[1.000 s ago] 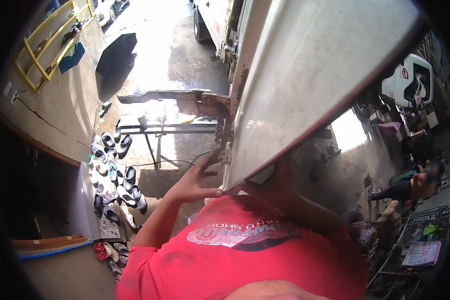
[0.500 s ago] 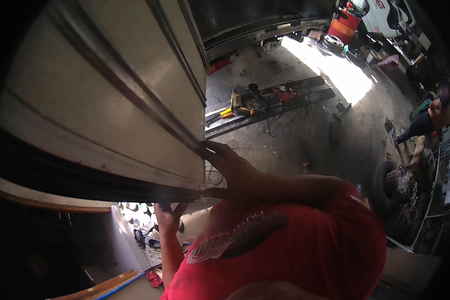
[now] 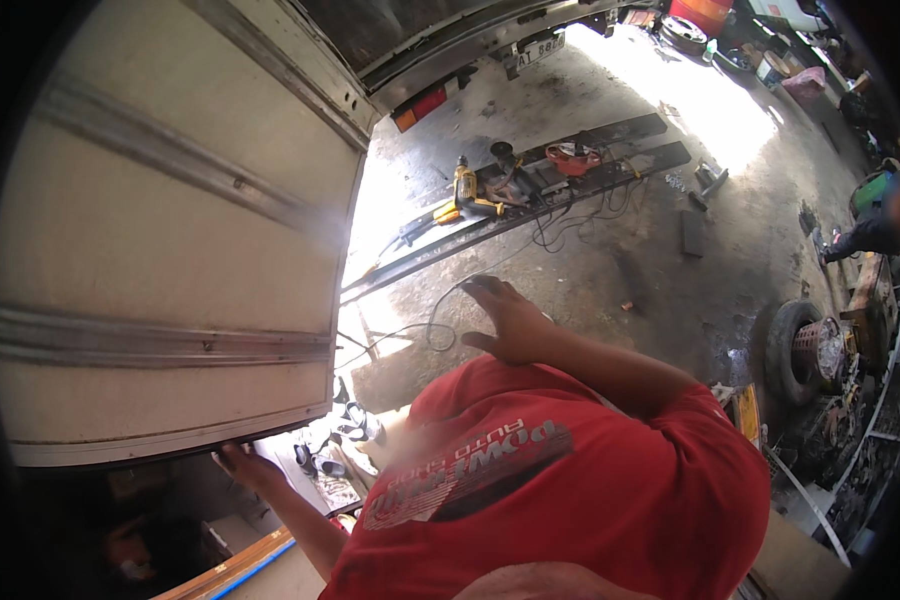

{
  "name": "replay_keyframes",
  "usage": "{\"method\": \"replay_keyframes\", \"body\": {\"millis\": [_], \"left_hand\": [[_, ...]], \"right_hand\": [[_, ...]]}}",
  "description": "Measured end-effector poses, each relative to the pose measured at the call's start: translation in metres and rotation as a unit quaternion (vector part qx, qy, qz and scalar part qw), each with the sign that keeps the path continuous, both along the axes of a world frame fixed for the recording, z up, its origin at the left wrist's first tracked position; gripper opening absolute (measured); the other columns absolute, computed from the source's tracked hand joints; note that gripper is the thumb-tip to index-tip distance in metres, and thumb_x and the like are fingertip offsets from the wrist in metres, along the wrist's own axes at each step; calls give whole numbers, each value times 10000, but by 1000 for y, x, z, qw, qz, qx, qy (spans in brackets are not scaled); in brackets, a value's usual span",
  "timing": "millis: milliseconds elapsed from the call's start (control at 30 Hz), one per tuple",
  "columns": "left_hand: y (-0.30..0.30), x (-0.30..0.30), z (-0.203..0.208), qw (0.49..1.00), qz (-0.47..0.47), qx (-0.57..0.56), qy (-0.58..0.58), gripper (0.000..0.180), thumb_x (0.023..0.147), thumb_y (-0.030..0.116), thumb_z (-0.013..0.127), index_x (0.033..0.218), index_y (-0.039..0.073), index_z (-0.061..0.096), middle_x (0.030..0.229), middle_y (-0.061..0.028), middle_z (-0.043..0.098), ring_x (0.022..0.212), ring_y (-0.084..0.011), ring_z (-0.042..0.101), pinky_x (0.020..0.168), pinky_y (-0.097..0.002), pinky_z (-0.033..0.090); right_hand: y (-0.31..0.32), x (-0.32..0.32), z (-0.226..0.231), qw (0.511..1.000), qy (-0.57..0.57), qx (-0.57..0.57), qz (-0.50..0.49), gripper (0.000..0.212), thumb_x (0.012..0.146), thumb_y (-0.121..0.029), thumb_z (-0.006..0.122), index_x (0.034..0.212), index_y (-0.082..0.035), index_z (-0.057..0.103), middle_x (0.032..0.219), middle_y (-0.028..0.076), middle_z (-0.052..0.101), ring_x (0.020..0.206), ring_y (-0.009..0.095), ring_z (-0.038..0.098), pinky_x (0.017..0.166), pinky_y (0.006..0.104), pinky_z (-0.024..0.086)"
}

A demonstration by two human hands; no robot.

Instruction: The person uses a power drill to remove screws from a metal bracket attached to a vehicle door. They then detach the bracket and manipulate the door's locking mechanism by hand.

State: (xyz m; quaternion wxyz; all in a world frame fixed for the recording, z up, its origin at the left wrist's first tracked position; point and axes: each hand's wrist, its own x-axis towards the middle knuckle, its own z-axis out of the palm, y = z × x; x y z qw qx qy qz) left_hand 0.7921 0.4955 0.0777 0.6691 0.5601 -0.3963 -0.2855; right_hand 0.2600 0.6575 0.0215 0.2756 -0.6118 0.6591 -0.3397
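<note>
A large cream door panel (image 3: 210,240) with metal ribs fills the left side, dark along its lower edge. Against that lower edge my left hand (image 3: 245,470) has its fingers spread and touching; it is not wrapped around the panel. My right hand (image 3: 510,320) is off the panel, to the right of it, with fingers and thumb apart and nothing in them. Beyond this hand, a yellow-and-black power drill (image 3: 467,190) lies on dark metal rails (image 3: 620,165) on the floor, along with a red tool (image 3: 572,158) and loose cable (image 3: 440,325).
A truck's rear underside (image 3: 480,60) spans the top. A tire (image 3: 792,345) and a co-worker's arm (image 3: 865,238) are at the right. Shoes (image 3: 320,458) lie below the panel, near a wooden edge with a blue strip (image 3: 255,570). A metal tool (image 3: 708,187) lies on the concrete.
My right hand has come off the panel's edge and opened in the air. My left hand has slid left along the lower edge. The panel shows more face-on, with more floor in view.
</note>
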Motion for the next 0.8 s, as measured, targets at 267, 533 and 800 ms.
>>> {"method": "replay_keyframes", "body": {"millis": [267,533,800], "left_hand": [[-54,-52,81,993,63,-35,95,833,996,738,316,1554,121,369,1582,-143,397,1472,-334,333,1216,-541,218],[-119,-29,81,996,41,-41,68,826,1001,735,293,1562,134,370,1580,-157,400,1436,-387,389,1204,-514,294],[-187,87,48,980,19,-100,-172,816,1013,718,248,1519,106,434,1538,-117,464,1391,-346,461,1146,-543,385]], "right_hand": [[-13,-101,-58,994,38,94,-42,793,894,-417,735,1471,32,429,1482,300,433,1373,465,445,1144,501,398],[-39,-148,-80,980,106,164,-46,710,897,-417,732,1422,4,506,1429,254,494,1316,429,500,1068,512,460],[-62,-118,-86,962,91,244,-78,685,914,-417,714,1425,-12,506,1413,238,515,1320,414,502,1070,514,460]]}}
